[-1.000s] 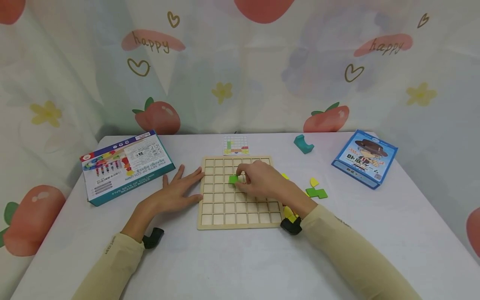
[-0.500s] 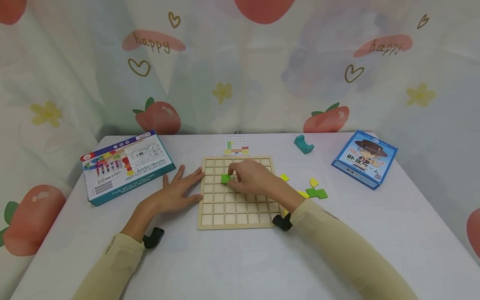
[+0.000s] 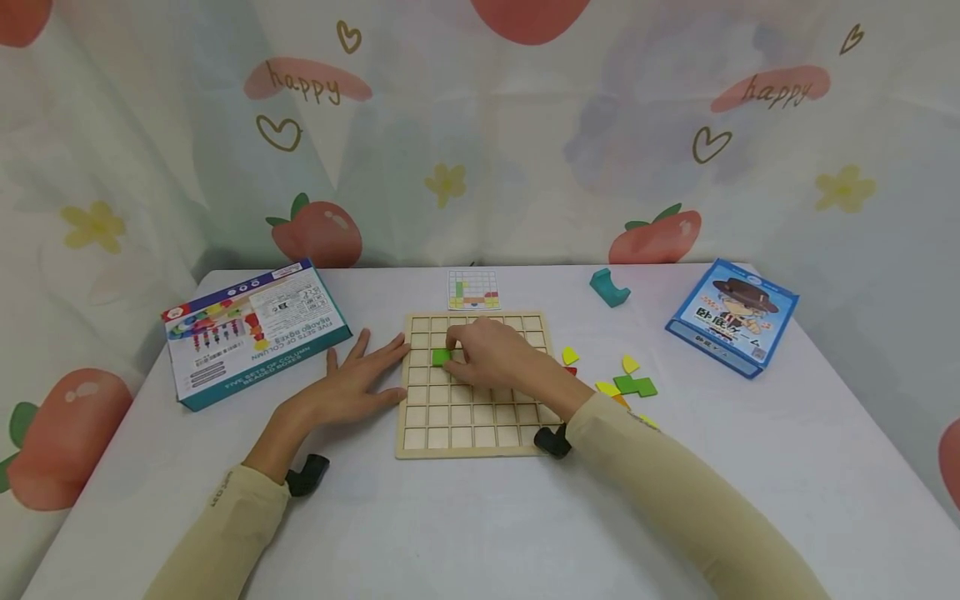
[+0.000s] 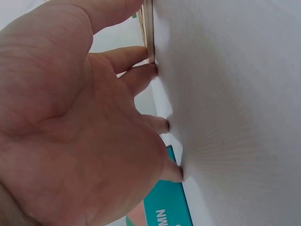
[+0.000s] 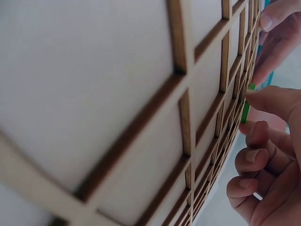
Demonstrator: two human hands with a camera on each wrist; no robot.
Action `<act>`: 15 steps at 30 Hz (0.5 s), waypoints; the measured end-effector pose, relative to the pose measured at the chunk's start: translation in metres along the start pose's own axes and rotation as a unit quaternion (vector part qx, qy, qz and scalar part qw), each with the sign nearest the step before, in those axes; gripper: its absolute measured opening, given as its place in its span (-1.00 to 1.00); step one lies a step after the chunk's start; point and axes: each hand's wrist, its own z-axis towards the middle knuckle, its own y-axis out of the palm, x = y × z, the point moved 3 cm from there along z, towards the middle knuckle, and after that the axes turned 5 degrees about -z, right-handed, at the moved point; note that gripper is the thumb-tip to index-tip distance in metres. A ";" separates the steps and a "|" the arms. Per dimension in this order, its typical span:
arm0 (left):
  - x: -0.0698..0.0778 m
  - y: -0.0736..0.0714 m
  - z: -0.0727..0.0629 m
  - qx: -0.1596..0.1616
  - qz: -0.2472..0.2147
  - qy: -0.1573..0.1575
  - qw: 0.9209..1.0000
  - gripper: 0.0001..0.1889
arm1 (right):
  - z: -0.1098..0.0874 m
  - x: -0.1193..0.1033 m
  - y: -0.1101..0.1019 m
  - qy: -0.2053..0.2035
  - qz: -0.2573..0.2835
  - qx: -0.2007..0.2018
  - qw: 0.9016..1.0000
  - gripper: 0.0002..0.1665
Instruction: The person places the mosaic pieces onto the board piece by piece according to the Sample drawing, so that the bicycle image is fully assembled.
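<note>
A wooden grid board [image 3: 471, 452] lies on the white table, divided into small square cells. Over its left part, my right hand [image 3: 491, 354] pinches a green square tile [image 3: 441, 357] between thumb and index finger. In the right wrist view the green tile [image 5: 246, 107] stands edge-on, close over the grid, and the other fingers are curled in. My left hand [image 3: 356, 385] is spread beside the board, thumb and fingertips at its left edge. From the left wrist view, that hand's [image 4: 94, 122] fingertips rest on the tabletop and against the board's side.
A small card with a coloured grid pattern [image 3: 473, 290] lies behind the board. Loose yellow, red, orange and green tiles [image 3: 636, 386] are scattered to the right. A teal arch block [image 3: 609, 288] is farther back. A bead-game box [image 3: 255, 333] lies left, a blue box [image 3: 732, 318] right.
My right hand has moved left across the board with the green tile, uncovering more loose tiles on the right. My left hand has stayed in place.
</note>
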 end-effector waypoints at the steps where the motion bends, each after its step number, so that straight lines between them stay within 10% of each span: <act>1: 0.000 0.000 0.000 0.000 0.000 0.000 1.000 -0.22 | 0.001 0.000 0.000 0.000 -0.001 0.001 1.000 -0.68; 15: 0.002 0.000 -0.001 -0.001 -0.006 0.000 1.000 -0.23 | 0.004 0.003 0.006 0.005 0.007 0.006 1.000 -0.66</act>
